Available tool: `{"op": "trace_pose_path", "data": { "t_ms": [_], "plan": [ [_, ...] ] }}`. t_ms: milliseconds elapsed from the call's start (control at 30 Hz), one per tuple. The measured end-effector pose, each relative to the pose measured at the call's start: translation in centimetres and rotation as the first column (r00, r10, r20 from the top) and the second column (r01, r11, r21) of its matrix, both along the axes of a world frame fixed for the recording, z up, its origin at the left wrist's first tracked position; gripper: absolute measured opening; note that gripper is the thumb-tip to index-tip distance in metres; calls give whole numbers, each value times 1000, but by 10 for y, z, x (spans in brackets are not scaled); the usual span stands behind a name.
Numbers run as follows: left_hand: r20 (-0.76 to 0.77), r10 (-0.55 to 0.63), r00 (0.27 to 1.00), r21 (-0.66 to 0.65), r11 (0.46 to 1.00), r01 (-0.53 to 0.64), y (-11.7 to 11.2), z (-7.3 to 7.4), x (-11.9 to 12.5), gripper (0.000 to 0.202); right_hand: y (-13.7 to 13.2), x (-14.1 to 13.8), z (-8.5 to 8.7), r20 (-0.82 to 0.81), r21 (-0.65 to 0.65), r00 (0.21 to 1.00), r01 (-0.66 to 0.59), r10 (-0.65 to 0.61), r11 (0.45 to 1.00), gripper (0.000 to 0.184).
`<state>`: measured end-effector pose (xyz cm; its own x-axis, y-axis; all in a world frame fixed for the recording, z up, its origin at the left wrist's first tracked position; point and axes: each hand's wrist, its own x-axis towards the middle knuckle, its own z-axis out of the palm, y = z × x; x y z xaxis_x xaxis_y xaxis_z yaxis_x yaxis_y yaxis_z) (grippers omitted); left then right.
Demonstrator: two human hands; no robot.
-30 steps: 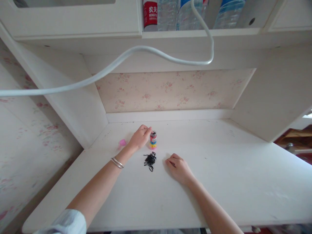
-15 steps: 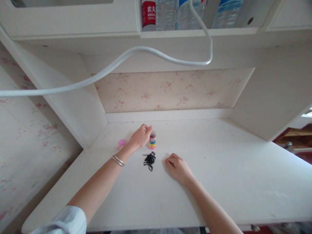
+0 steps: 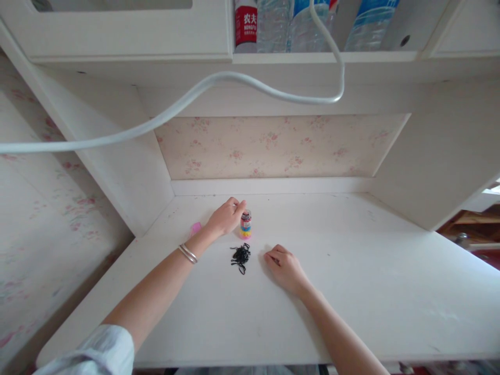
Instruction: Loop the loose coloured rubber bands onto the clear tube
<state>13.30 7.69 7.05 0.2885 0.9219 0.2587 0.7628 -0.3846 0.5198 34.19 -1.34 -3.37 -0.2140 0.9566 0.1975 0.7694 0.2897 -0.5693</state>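
Observation:
My left hand [image 3: 227, 216] reaches to the mouth of a small clear jar [image 3: 246, 225], thumb and fingertips pinched together at the rim. Whatever lies in the pinch is too small or hidden to make out. Bands of pink, yellow, blue and red small items show through the jar, with black ones near the top. Just in front of it lies a loose pile of black elastic hair ties [image 3: 241, 255]. My right hand [image 3: 285, 265] rests on the tabletop to the right of the pile, its fingers curled into a loose fist.
A pink translucent lid-like piece [image 3: 196, 227] lies behind my left wrist, partly hidden. The white desk [image 3: 363, 276] has side panels and an overhead shelf with several bottles [image 3: 246, 26]. A white cable [image 3: 187, 101] hangs across the upper view.
My left hand stays pinched at the jar's mouth, almost unmoved. The right hand keeps its place. The whole view has shifted slightly.

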Motion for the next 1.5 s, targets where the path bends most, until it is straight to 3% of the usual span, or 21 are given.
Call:
{"op": "trace_pose_path", "data": {
  "t_ms": [133,333,467,633,733,1167,1500],
  "plan": [
    [52,5,999,33,999,-6,-3,1,-5,65,8,-11,3,68,3,997,-19,18,1000,28],
    [214,35,976,93,994,-56,-23,-6,-20,57,23,-41,4,217,10,976,-30,27,1000,36],
    [243,47,969,102,992,-73,-46,-33,-37,46,27,-51,1,189,32,981,-56,49,998,28],
    [116,-55,992,-64,996,63,-71,-77,-49,29,26,-50,-6,102,95,994,-48,38,994,24],
    [57,-115,992,-105,987,121,-79,-91,-48,20,24,-50,-8,40,129,999,1,-7,992,28],
    [-129,-40,991,-53,998,33,-91,-93,-44,18,1,-46,-11,-196,121,974,142,-116,982,27],
    [-109,-17,994,5,1000,17,-90,-99,-42,25,2,-39,-8,-406,59,901,196,-156,979,31]
  ]
}}
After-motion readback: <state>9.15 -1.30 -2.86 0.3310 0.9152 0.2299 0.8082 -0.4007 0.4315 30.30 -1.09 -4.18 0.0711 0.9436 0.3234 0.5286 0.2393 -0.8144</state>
